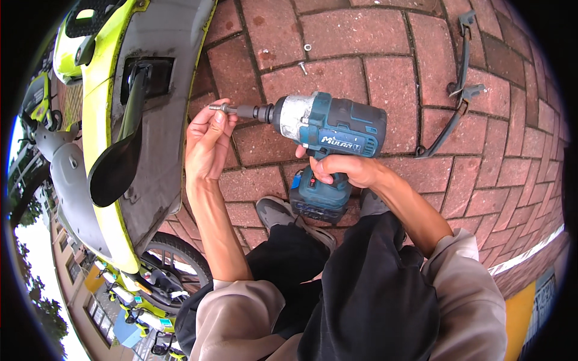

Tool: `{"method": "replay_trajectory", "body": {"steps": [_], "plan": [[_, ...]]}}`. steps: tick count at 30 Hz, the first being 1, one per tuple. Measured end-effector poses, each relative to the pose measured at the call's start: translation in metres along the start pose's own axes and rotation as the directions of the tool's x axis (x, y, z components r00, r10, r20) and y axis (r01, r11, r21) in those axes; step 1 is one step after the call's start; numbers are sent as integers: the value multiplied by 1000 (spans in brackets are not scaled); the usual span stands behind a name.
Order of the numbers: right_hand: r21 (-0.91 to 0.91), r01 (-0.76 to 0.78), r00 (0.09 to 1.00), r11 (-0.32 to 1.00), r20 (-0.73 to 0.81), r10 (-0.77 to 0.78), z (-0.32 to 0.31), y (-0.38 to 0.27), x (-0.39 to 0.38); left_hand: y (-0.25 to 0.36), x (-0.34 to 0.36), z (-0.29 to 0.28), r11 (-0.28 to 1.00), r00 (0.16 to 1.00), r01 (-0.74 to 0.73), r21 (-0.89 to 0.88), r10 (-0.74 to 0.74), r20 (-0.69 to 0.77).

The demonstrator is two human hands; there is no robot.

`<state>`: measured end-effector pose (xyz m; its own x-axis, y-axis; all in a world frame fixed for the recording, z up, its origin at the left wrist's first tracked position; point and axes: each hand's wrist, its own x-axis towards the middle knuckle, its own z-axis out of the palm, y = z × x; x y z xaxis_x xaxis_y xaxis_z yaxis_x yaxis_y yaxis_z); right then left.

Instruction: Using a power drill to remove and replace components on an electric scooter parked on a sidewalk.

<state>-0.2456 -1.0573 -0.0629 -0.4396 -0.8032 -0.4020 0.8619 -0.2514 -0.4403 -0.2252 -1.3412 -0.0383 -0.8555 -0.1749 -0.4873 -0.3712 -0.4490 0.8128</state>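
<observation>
My right hand [340, 170] is wrapped round the handle of a teal and black cordless impact wrench [328, 126], its nose turned to the left. A long grey socket [245, 112] sits on the tool's front. My left hand [211, 129] pinches a small metal bolt [224, 107] between thumb and fingers at the open end of the socket. Whether the bolt's head is seated inside the socket I cannot tell. Close by on the left stands a yellow-green and grey scooter [114, 108], with a black pedal-like part [117, 171] jutting from a recess in its panel.
On the red brick paving [355, 30] lie a small washer or nut [307, 47] and a loose bolt [303, 68]. Two curved dark brackets [463, 57] rest at the far right. A scooter wheel [174, 265] and more yellow-green scooters [141, 316] stand at lower left. My shoes [277, 210] are below the tool.
</observation>
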Motion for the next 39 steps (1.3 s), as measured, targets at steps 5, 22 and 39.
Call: {"method": "replay_trajectory", "body": {"steps": [5,22,39], "plan": [[155,34,998,987,48,-42,5,13,19,-14,9,7,946,996,-66,-317,80,33],[351,276,939,895,101,-329,53,30,119,46,61,-14,880,970,-200,-430,118,-211],[152,356,932,922,5,-361,62,29,127,1,-16,13,726,966,132,675,58,-252]]}}
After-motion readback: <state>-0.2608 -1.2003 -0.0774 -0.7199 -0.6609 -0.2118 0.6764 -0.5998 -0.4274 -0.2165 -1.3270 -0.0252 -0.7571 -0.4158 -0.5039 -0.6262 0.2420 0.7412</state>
